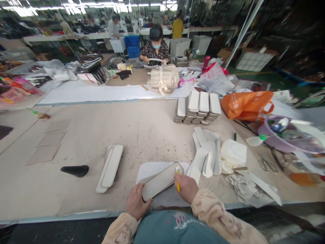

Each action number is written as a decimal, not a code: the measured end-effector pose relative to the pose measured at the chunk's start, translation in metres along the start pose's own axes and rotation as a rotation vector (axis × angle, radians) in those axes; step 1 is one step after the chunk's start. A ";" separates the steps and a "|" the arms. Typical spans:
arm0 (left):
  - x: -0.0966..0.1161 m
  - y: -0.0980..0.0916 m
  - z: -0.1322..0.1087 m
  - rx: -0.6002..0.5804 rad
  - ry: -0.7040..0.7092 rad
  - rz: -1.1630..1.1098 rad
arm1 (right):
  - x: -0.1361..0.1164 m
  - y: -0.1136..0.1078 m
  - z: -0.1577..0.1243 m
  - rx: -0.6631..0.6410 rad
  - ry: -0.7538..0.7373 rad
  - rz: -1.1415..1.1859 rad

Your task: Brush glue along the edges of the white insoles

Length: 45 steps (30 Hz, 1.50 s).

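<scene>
Cream panels [162, 181], small overlapping pile: laid slantwise on a white sheet [149, 167] at the near edge of the tabletop [96, 125], directly before you, right end farther from you than the left.

Left hand [137, 200], yours: thumb and fingers closed about the pile's near left end.

Right hand [187, 188], yours: fingers bunched narrowly around one yellow stick [178, 186], its white end over the pile's far right end; whether it touches, you cannot tell.

To your left, inward from the near edge: one further stack [110, 167] of the same shape, slightly fanned; beside it, one black handle-shaped object [74, 170]; farther out, three thin brown squares [48, 138] in a row.

To your right: white strips [207, 152], loosely heaped; just beside them, a white tub [233, 151]; nearer the near edge, crumpled plastic [250, 189]; farther right, scissors [268, 164] and a purple basin [264, 132].

Toward the far edge: several tall stacks [196, 106], standing side by side; just right of these, an orange bag [246, 105].

Beyond the far edge: a tied bundle [164, 79], with a person [154, 52] seated behind it.
</scene>
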<state>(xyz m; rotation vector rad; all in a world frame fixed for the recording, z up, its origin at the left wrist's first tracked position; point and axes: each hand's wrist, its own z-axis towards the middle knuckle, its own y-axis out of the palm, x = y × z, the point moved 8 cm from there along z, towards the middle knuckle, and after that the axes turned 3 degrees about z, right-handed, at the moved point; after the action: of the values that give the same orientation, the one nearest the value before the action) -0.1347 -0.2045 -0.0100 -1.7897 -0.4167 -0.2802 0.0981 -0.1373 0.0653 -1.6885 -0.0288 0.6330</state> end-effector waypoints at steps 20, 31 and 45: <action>0.004 -0.005 -0.005 0.102 0.056 0.029 | 0.003 0.041 -0.009 -0.118 0.276 1.037; 0.006 -0.008 -0.006 0.123 0.091 0.010 | -0.058 0.075 0.006 -0.403 0.177 1.258; -0.004 -0.002 0.000 0.092 0.090 0.017 | 0.063 -0.013 -0.025 0.210 0.179 0.842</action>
<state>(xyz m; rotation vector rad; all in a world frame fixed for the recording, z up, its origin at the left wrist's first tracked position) -0.1392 -0.2045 -0.0099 -1.6831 -0.3457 -0.3234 0.1657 -0.1344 0.0544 -1.5069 0.8843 1.0508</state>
